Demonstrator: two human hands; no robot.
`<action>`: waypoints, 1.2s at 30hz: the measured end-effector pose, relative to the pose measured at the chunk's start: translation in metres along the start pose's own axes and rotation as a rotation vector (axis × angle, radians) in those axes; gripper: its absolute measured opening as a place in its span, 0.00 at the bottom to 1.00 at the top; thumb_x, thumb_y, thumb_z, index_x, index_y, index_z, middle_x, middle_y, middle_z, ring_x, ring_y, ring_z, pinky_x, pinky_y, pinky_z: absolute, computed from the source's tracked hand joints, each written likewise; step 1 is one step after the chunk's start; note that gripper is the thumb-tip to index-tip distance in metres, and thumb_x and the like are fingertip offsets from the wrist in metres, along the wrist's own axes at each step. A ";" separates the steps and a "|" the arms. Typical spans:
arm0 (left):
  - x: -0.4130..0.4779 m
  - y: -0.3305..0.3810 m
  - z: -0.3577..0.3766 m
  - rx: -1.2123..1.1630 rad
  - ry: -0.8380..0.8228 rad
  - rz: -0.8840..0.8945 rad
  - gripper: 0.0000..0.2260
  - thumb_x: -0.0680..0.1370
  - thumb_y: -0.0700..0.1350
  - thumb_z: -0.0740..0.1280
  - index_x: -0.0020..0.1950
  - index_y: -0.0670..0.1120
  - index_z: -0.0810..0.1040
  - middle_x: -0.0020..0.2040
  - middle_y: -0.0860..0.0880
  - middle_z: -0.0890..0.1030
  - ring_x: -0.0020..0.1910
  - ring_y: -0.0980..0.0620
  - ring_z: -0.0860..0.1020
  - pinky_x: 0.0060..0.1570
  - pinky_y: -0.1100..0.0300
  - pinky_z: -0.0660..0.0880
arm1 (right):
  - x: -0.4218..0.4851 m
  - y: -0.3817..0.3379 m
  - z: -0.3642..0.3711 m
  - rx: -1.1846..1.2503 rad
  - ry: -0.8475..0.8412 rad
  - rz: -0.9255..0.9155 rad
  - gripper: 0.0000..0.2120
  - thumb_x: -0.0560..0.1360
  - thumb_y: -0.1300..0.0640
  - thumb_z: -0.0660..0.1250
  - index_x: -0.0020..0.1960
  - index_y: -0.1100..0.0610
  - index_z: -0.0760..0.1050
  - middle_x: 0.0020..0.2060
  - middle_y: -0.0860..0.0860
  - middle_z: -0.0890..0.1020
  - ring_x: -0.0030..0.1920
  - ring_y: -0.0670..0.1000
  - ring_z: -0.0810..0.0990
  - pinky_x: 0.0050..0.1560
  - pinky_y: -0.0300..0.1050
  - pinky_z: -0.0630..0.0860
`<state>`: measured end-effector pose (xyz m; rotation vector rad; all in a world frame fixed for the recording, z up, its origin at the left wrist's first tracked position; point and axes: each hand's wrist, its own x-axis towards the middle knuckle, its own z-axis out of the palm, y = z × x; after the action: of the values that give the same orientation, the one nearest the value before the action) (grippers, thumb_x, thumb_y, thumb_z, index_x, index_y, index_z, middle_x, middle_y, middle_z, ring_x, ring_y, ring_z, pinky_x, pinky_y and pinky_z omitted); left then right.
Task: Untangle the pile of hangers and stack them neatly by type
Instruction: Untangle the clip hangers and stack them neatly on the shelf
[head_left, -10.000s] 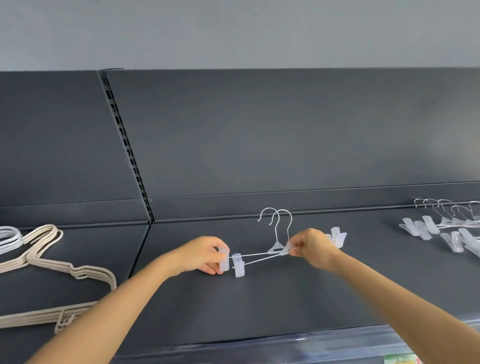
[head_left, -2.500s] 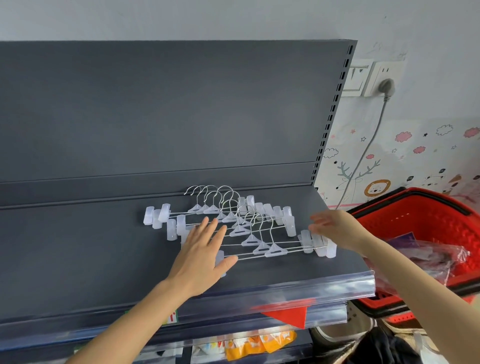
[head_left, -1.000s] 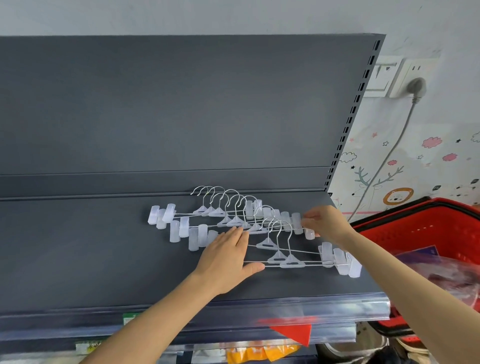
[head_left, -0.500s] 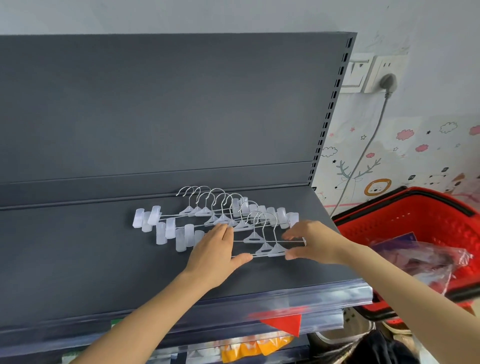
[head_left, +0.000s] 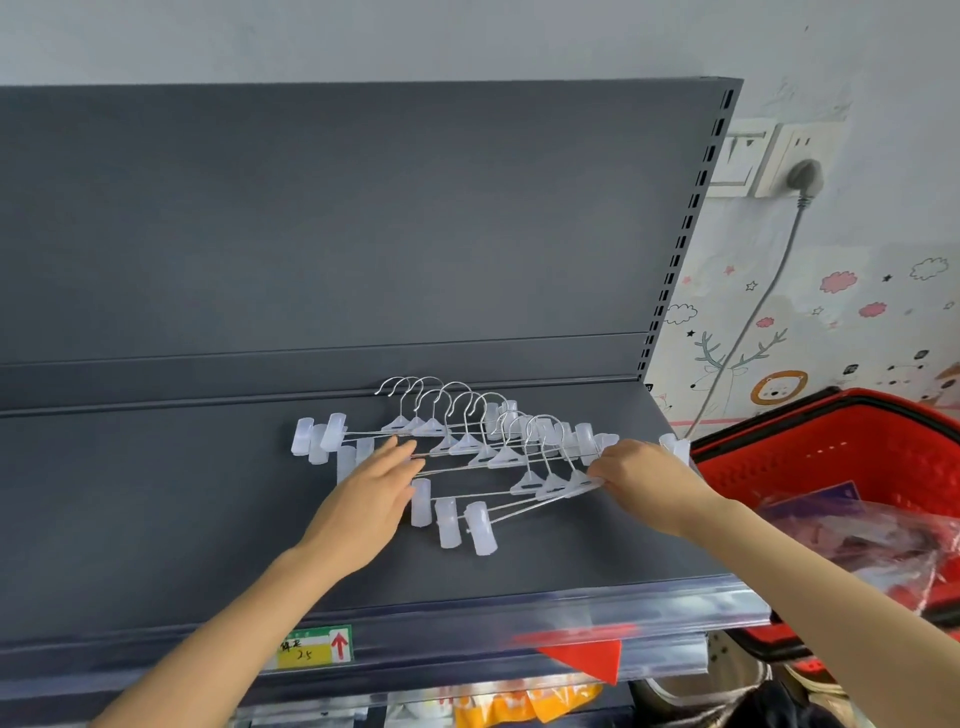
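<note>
1. A small price tag (head_left: 311, 648) was stuck on the front edge of the shelf (head_left: 467, 613).
2. On its yellow part someone had written what looked like "25". The marks above it were too messy to read.
3. A red arrow (head_left: 339, 644) on the tag pointed up.

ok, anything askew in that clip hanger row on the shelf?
Yes. The front three hangers sit skewed: bars angled forward at left, clips splayed toward the shelf edge, out of line with the back hangers. The right hand grips their right ends; the left hand lies flat on the row.
</note>
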<state>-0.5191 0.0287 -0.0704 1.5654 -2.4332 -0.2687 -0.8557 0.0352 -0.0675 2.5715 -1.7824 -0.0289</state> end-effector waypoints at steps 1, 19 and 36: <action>-0.002 0.000 0.000 -0.015 0.005 -0.004 0.20 0.83 0.48 0.53 0.75 0.49 0.62 0.78 0.55 0.54 0.77 0.57 0.48 0.72 0.59 0.59 | 0.001 0.001 0.002 -0.008 0.020 -0.001 0.07 0.68 0.68 0.61 0.39 0.57 0.73 0.36 0.53 0.77 0.40 0.58 0.74 0.38 0.51 0.74; 0.003 0.003 0.015 -0.156 0.156 -0.019 0.11 0.80 0.47 0.63 0.45 0.43 0.81 0.73 0.47 0.67 0.76 0.52 0.57 0.71 0.56 0.58 | -0.016 -0.003 0.011 -0.022 0.253 0.060 0.15 0.56 0.73 0.73 0.30 0.57 0.71 0.25 0.50 0.73 0.29 0.55 0.71 0.26 0.45 0.70; 0.008 0.005 0.013 -0.274 0.148 -0.104 0.12 0.82 0.46 0.59 0.61 0.44 0.77 0.72 0.49 0.68 0.75 0.54 0.58 0.69 0.60 0.57 | -0.003 -0.016 0.018 0.030 0.048 0.162 0.11 0.66 0.73 0.61 0.35 0.57 0.71 0.34 0.51 0.70 0.38 0.53 0.67 0.30 0.45 0.62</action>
<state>-0.5309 0.0237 -0.0805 1.5332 -2.1055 -0.4659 -0.8421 0.0441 -0.0859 2.4154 -1.9815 0.0603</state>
